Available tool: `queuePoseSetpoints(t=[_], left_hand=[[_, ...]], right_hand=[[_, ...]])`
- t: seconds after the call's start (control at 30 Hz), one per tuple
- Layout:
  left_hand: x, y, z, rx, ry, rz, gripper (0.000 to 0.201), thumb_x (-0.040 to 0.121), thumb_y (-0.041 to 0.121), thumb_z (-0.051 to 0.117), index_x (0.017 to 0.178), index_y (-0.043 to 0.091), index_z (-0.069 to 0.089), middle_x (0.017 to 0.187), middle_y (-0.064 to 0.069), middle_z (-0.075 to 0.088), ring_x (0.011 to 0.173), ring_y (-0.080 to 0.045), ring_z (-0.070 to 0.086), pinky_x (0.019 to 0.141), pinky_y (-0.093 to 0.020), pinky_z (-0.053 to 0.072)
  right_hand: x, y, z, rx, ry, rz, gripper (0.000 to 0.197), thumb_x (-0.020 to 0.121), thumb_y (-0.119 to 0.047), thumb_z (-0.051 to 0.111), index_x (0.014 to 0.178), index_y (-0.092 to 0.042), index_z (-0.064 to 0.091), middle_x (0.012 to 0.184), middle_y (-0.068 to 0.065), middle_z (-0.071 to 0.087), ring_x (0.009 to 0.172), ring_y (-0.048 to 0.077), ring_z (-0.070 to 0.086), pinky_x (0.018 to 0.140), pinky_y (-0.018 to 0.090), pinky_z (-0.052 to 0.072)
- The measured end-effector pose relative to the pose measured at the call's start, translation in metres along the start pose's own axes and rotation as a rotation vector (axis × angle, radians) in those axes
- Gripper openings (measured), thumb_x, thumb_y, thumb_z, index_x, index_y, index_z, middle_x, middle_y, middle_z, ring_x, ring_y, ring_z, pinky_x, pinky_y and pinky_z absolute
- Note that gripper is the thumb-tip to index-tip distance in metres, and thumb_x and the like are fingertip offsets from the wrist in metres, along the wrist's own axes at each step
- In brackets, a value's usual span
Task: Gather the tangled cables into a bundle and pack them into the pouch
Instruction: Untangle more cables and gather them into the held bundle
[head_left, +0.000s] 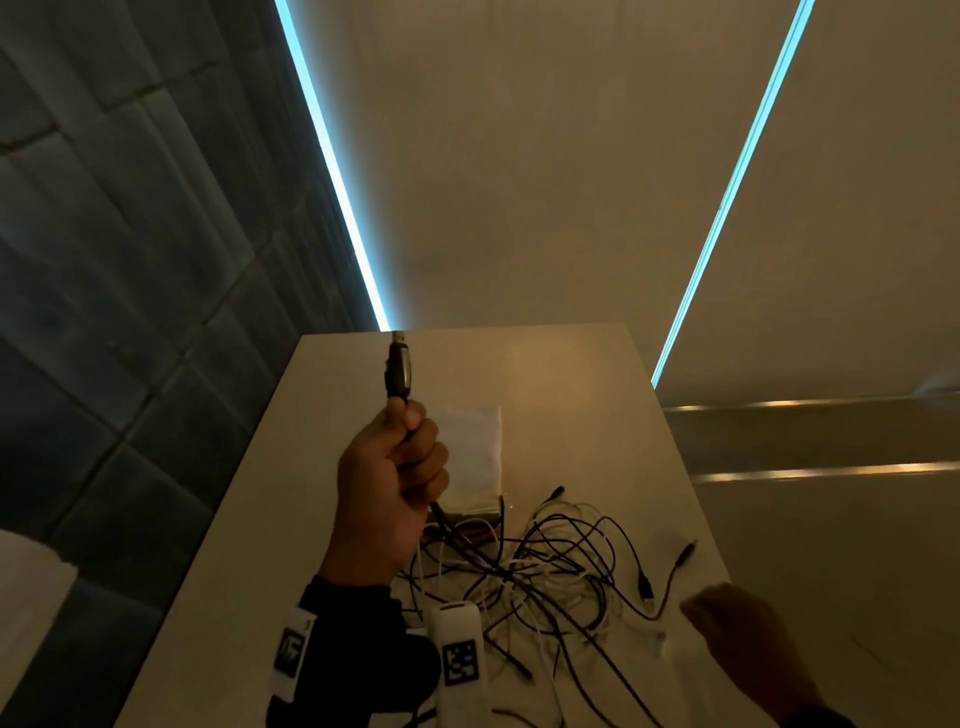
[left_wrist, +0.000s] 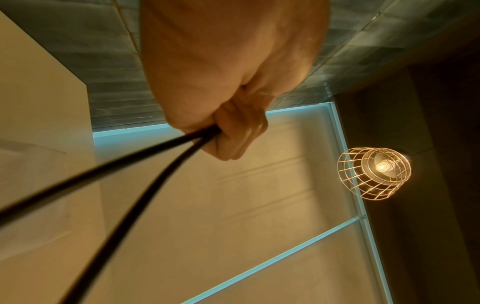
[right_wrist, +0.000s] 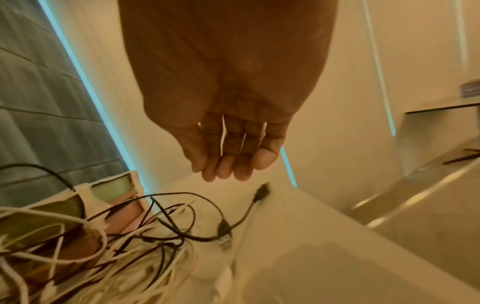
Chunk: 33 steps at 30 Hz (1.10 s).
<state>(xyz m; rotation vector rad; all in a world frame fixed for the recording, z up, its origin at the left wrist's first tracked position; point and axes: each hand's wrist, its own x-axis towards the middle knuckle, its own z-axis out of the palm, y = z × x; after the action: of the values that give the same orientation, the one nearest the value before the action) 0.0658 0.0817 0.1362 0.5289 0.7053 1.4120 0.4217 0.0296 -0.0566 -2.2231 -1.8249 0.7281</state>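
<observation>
My left hand (head_left: 400, 467) is raised above the table and grips a black cable just below its USB plug (head_left: 399, 370), which points upward. In the left wrist view two black strands (left_wrist: 145, 164) run out from under the curled fingers (left_wrist: 239, 131). The strands lead down into a tangle of black and white cables (head_left: 540, 566) on the white table (head_left: 597, 415). A pale pouch (head_left: 475, 457) lies behind the tangle, partly hidden by my hand. My right hand (head_left: 748, 634) hovers low at the right of the pile, fingers (right_wrist: 226, 162) straight and empty.
A loose black plug (right_wrist: 261, 193) and connector (right_wrist: 224, 228) lie at the pile's right edge. A blue tiled wall (head_left: 104, 260) stands on the left beside the table's left edge. A caged lamp (left_wrist: 374, 172) hangs overhead. The table's right edge is near my right hand.
</observation>
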Motion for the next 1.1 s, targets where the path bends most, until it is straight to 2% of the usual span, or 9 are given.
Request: queuePoseSetpoints(t=[0.1,0.23,0.4,0.53,0.67,0.73,0.83,0.97,1.1], left_hand=[[0.000,-0.004,0.003,0.024,-0.018,-0.013,0.029,0.096,0.029,0.036,0.072,0.015,0.045,0.048,0.008,0.029,0.036,-0.003,0.022,0.035,-0.018,0.017],[-0.001,-0.008,0.004,0.052,-0.016,-0.032,0.028,0.094,0.029,0.038,0.072,0.014,0.044,0.047,0.008,0.028,0.036,-0.003,0.022,0.036,-0.018,0.014],[-0.002,-0.013,-0.001,0.091,0.000,-0.031,0.028,0.096,0.028,0.038,0.074,0.013,0.045,0.049,0.007,0.029,0.036,-0.004,0.021,0.035,-0.017,0.017],[-0.003,-0.016,-0.003,0.214,0.046,-0.007,0.029,0.099,0.027,0.036,0.077,0.011,0.047,0.054,0.005,0.031,0.040,-0.005,0.022,0.040,-0.021,0.017],[-0.004,-0.023,0.003,0.310,0.063,0.011,0.029,0.099,0.026,0.037,0.083,0.008,0.053,0.056,0.005,0.032,0.043,-0.006,0.023,0.044,-0.023,0.015],[-0.005,-0.027,0.009,0.343,0.064,0.030,0.028,0.100,0.024,0.037,0.087,0.006,0.054,0.055,0.005,0.032,0.044,-0.006,0.023,0.043,-0.022,0.018],[-0.006,-0.034,0.016,0.365,0.060,0.054,0.028,0.101,0.022,0.037,0.093,0.004,0.056,0.055,0.005,0.032,0.044,-0.006,0.023,0.043,-0.022,0.018],[-0.008,-0.041,0.021,0.495,0.065,0.071,0.029,0.099,0.030,0.042,0.103,0.007,0.060,0.054,0.006,0.031,0.044,-0.006,0.023,0.042,-0.021,0.020],[-0.012,-0.047,0.021,0.674,0.108,0.126,0.032,0.092,0.038,0.053,0.100,0.011,0.066,0.048,0.011,0.040,0.043,-0.006,0.030,0.042,-0.021,0.028]], right_hand=[[0.030,-0.042,0.018,-0.056,-0.089,-0.078,0.015,0.093,-0.035,0.057,0.092,-0.022,0.066,0.101,-0.003,0.059,0.092,0.012,0.058,0.078,0.024,0.046],[0.051,-0.035,0.050,-0.313,-0.210,-0.066,0.019,0.091,-0.043,0.049,0.098,-0.025,0.047,0.119,0.000,0.049,0.112,0.020,0.052,0.085,0.031,0.046],[0.051,-0.044,0.041,-0.306,-0.176,-0.031,0.012,0.091,-0.027,0.047,0.090,-0.022,0.035,0.109,0.002,0.059,0.104,0.025,0.058,0.081,0.035,0.043],[0.054,-0.065,0.002,0.094,0.043,-0.100,0.017,0.087,-0.022,0.064,0.081,-0.021,0.048,0.078,-0.002,0.063,0.070,0.017,0.061,0.061,0.032,0.050],[0.047,-0.114,-0.056,0.526,0.191,-0.324,0.010,0.082,-0.012,0.073,0.085,-0.017,0.065,0.081,-0.008,0.068,0.075,0.002,0.065,0.067,0.014,0.049],[0.038,-0.142,-0.077,0.881,0.122,-0.406,0.010,0.084,-0.006,0.068,0.087,-0.016,0.066,0.091,0.000,0.071,0.086,0.006,0.067,0.077,0.026,0.051],[0.020,-0.185,-0.093,1.409,-0.076,-0.518,0.018,0.085,-0.003,0.054,0.077,-0.016,0.062,0.098,0.017,0.071,0.099,0.034,0.067,0.086,0.044,0.053],[0.002,-0.225,-0.084,1.366,-0.209,-0.512,0.018,0.090,-0.013,0.057,0.085,0.003,0.050,0.065,0.013,0.060,0.052,0.028,0.056,0.051,0.034,0.052],[-0.012,-0.243,-0.063,1.123,-0.204,-0.537,0.029,0.089,-0.021,0.061,0.078,0.005,0.055,0.056,0.013,0.055,0.039,0.014,0.043,0.038,0.021,0.036]])
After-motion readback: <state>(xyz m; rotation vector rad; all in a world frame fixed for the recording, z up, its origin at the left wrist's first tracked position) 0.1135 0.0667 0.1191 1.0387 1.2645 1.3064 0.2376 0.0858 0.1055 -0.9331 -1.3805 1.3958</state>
